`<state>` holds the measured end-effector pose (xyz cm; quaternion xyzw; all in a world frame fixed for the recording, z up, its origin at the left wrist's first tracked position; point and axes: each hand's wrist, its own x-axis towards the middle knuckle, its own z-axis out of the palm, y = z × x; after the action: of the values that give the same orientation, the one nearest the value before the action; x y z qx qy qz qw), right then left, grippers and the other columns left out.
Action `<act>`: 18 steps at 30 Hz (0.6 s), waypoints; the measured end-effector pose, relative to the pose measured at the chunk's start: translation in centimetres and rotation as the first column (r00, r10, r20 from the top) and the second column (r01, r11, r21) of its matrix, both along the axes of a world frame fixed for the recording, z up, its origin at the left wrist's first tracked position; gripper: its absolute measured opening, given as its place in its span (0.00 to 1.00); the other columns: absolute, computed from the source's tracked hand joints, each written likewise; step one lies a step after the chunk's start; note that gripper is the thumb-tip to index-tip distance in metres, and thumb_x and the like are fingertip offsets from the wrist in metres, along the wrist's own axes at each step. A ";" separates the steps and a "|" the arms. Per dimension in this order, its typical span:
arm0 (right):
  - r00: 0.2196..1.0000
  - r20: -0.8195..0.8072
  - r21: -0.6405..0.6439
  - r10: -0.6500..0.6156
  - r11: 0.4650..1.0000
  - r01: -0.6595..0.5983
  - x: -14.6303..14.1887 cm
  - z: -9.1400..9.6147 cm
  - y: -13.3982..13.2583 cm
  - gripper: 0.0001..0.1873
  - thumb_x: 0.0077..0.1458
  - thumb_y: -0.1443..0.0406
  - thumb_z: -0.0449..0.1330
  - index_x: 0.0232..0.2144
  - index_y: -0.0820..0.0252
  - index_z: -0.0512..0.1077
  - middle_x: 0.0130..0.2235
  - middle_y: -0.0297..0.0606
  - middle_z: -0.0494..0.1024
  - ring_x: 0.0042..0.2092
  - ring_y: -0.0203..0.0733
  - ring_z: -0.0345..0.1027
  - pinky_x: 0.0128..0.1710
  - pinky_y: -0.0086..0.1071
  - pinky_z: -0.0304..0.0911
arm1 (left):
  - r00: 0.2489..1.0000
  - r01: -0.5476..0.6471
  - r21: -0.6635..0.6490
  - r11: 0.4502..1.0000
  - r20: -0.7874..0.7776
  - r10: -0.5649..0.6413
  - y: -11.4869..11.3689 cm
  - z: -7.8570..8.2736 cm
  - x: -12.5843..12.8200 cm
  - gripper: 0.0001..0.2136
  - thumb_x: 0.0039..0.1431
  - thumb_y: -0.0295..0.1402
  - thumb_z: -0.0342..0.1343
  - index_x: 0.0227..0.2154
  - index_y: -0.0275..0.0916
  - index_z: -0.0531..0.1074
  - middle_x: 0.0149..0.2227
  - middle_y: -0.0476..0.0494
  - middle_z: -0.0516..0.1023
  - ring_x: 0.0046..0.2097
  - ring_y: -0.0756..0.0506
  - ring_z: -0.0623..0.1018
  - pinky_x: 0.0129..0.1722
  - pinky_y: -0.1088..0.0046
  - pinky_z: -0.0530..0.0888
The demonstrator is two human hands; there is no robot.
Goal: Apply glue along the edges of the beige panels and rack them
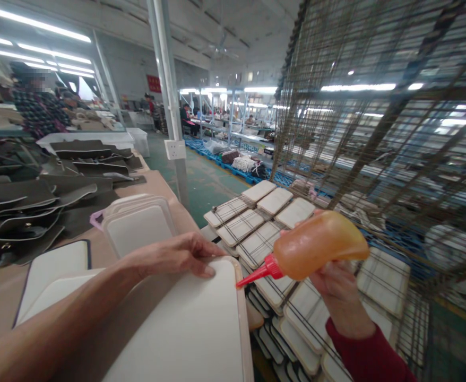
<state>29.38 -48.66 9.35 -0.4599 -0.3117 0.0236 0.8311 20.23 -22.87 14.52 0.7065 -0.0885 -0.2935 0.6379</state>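
Note:
A squeeze bottle of amber liquid lies tilted in my right hand, whose fingers wrap round it from below and behind. Its red nozzle points down to the left, the tip at the edge of a white panel with rounded corners and a beige border. My left hand pinches the panel's far edge, thumb on top and fingers partly hidden. Just beyond that hand stands a stack of similar pale panels. More white panels with dark edging lie under my left forearm.
To the right, wire racks hold rows of white panels, with a raised mesh rack above. Dark grey pieces are piled on the brown table at left. A post with a socket stands ahead; people work in the background.

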 end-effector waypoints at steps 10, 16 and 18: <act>0.999 -0.017 -0.040 0.029 0.999 -0.030 -0.5 0.0 0.1 0.38 0.36 0.54 0.69 0.52 0.41 0.65 0.48 0.37 0.77 0.54 0.56 0.67 0.56 0.56 0.57 | 1.000 0.009 -0.019 1.000 0.015 -0.009 1.3 -0.7 0.4 0.19 0.52 0.33 0.61 0.48 0.36 0.74 0.34 0.46 0.82 0.33 0.45 0.80 0.32 0.77 0.75; 0.997 -0.037 -0.029 0.061 0.998 -0.062 -0.7 -0.1 0.1 0.37 0.36 0.55 0.70 0.52 0.40 0.65 0.47 0.36 0.77 0.53 0.56 0.68 0.56 0.57 0.58 | 1.000 -0.027 -0.023 0.999 -0.008 0.027 2.0 -1.1 0.6 0.18 0.52 0.31 0.60 0.47 0.36 0.75 0.33 0.45 0.82 0.30 0.47 0.80 0.30 0.78 0.75; 0.997 -0.046 -0.036 0.068 0.997 -0.070 -0.7 -0.1 0.1 0.38 0.36 0.55 0.70 0.52 0.40 0.66 0.46 0.36 0.77 0.53 0.56 0.68 0.56 0.57 0.58 | 0.999 -0.040 -0.023 0.999 -0.006 0.040 2.1 -1.1 0.7 0.17 0.52 0.30 0.60 0.47 0.36 0.75 0.32 0.45 0.82 0.30 0.47 0.80 0.30 0.78 0.75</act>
<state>28.65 -48.53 9.27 -0.4638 -0.3082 0.0684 0.8278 20.96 -20.76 13.38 0.6999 -0.0761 -0.2816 0.6519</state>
